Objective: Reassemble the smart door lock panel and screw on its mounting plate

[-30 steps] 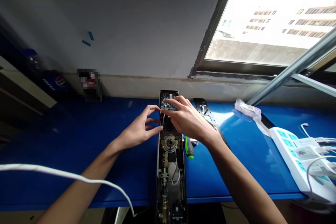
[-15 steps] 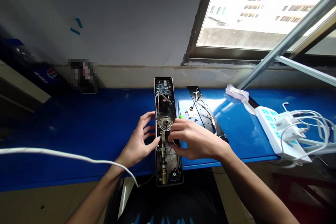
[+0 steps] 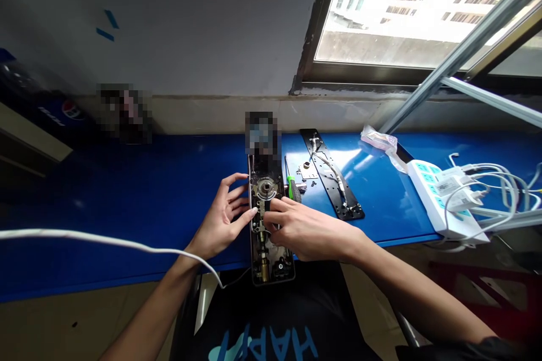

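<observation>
An opened electronic door lock housing, long and black, stands over the table's front edge with its inner side facing me. A round metal ring and a brass-coloured cylinder show inside it. My left hand is at the housing's left edge, fingers spread, thumb tip touching the rim. Over the middle of the housing, my right hand has its fingers bent and pinched together; whatever they grip is hidden. Just right of the housing lies a green and black screwdriver.
A black back plate with a white cable lies to the right, beside a small metal plate and loose screws. Farther right are a white power strip with plugs and a plastic bag. A white cable crosses my left forearm.
My right hand has shifted left and slightly up over the housing, uncovering the screwdriver handle. The left hand keeps its place at the edge. The whole view has tilted slightly.
</observation>
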Demonstrator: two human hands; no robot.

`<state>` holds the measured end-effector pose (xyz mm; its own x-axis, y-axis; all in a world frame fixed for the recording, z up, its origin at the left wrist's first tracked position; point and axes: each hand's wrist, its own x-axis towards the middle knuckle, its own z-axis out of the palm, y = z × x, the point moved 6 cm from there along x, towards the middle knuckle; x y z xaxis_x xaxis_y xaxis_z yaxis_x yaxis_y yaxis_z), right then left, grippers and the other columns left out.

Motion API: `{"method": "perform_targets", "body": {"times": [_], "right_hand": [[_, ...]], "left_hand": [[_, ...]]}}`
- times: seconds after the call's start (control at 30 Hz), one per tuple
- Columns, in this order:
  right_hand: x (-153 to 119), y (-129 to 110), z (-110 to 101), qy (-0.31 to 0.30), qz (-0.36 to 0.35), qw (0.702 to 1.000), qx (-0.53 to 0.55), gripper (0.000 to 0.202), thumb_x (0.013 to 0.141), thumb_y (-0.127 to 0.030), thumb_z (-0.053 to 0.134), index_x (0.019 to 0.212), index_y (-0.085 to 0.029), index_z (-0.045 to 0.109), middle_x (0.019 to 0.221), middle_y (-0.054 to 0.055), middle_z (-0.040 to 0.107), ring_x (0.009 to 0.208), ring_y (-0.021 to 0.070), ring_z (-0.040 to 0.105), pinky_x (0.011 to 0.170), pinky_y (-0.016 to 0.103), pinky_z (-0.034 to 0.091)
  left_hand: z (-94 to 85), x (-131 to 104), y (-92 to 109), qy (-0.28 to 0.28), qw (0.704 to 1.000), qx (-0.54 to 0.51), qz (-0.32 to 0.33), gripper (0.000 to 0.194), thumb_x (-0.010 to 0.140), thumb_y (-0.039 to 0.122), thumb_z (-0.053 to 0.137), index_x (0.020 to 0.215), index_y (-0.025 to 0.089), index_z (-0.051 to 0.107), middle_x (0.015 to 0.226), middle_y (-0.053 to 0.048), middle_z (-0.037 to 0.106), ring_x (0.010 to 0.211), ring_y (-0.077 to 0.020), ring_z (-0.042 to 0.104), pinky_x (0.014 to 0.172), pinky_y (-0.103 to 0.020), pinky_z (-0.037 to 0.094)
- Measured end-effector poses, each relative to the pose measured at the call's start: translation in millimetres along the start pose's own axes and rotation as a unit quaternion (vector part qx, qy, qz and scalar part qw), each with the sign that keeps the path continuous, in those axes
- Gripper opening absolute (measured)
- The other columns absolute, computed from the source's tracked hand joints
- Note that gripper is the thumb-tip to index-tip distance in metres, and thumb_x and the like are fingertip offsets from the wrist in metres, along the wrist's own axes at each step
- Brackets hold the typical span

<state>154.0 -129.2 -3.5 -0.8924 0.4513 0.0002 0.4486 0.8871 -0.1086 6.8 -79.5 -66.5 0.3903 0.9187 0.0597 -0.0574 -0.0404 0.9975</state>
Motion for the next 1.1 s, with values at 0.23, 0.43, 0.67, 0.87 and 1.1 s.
{"method": "perform_targets", "body": {"times": [0.23, 0.43, 0.67, 0.87, 1.1], "right_hand": [[-6.1, 4.4, -6.2, 0.022, 0.037, 0.997, 0.072, 0.013, 0.092, -0.018, 0.07, 0.081, -0.02, 0.078, 0.106, 0.007, 0.066, 0.101, 0.0215, 0.053, 0.087, 0.035, 0.05], [-26.5, 52.9, -21.9, 0.134, 0.185, 0.958, 0.176, 0.02, 0.09, -0.011, 0.061, 0.101, -0.022, 0.073, 0.099, 0.001, 0.072, 0.094, 0.0145, 0.063, 0.085, 0.028, 0.05], [-6.4, 133.2, -14.9, 0.159, 0.368, 0.912, 0.091, 0.012, 0.09, -0.011, 0.059, 0.096, -0.018, 0.065, 0.085, 0.005, 0.073, 0.095, 0.0233, 0.057, 0.073, 0.031, 0.038], [22.7, 164.5, -1.7, 0.112, 0.388, 0.91, 0.095, 0.01, 0.088, -0.016, 0.067, 0.08, -0.019, 0.062, 0.073, 0.0, 0.064, 0.079, 0.0179, 0.057, 0.069, 0.029, 0.04], [27.9, 178.8, -0.6, 0.109, 0.402, 0.893, 0.168, 0.015, 0.077, -0.008, 0.062, 0.075, -0.022, 0.055, 0.068, -0.001, 0.066, 0.064, 0.014, 0.054, 0.059, 0.028, 0.033]], "left_hand": [[-0.9, -1.0, -1.9, -0.002, 0.999, 0.032, -0.006, 0.066, 0.093, 0.027, 0.074, 0.144, 0.032, 0.032, 0.149, -0.012, 0.057, 0.118, -0.0216, 0.071, 0.104, -0.039, 0.058], [-10.3, 7.4, 30.9, 0.081, 0.964, 0.228, 0.109, 0.055, 0.094, 0.031, 0.073, 0.143, 0.032, 0.049, 0.161, -0.008, 0.044, 0.145, -0.0281, 0.051, 0.12, -0.047, 0.046], [6.3, 52.8, 79.8, 0.069, 0.873, 0.405, 0.265, 0.017, 0.096, 0.021, 0.065, 0.112, 0.023, 0.068, 0.139, -0.009, 0.062, 0.134, -0.0285, 0.057, 0.117, -0.049, 0.046], [15.3, 94.0, 90.9, 0.018, 0.836, 0.428, 0.343, 0.014, 0.098, 0.015, 0.061, 0.106, 0.02, 0.07, 0.13, -0.01, 0.067, 0.132, -0.0267, 0.057, 0.114, -0.047, 0.05], [14.1, 120.1, 97.1, -0.011, 0.829, 0.433, 0.353, 0.014, 0.097, 0.012, 0.061, 0.107, 0.017, 0.07, 0.122, -0.01, 0.07, 0.123, -0.0248, 0.06, 0.11, -0.045, 0.052]]}}
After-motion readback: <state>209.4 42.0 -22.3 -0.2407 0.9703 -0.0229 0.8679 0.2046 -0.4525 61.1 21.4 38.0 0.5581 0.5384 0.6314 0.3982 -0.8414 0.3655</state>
